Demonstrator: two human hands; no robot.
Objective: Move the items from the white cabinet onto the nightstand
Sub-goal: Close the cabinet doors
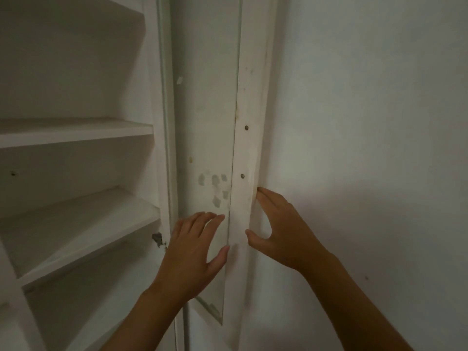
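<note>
I am standing close to the white cabinet (76, 133), which is filling the left side of my view with its door (243, 148) swung open to the right. My left hand (192, 252) is lying flat against the glass pane (207, 122) of the door, fingers straight and spread, thumb reaching toward the door's wooden frame. My right hand (283, 231) is cupping the outer edge of that frame: the fingers are reaching round behind the edge while the thumb is pressing on the front face, so the frame is sitting between thumb and fingers in a loose pinch. Both hands are sitting low on the door, just below two small screws (246, 127) in the frame.

The shelves (76, 130) I can see inside the cabinet are showing only bare white boards. A metal hinge (157, 239) is showing at the cabinet's edge, just left of my left wrist.

The glass is carrying smudgy patches (215, 186) above my left fingertips. The paint on the frame is looking worn and stained. To the right, a plain pale wall (367, 122) is taking up the rest of the view, with my arms' shadow falling across it. The light is dim.
</note>
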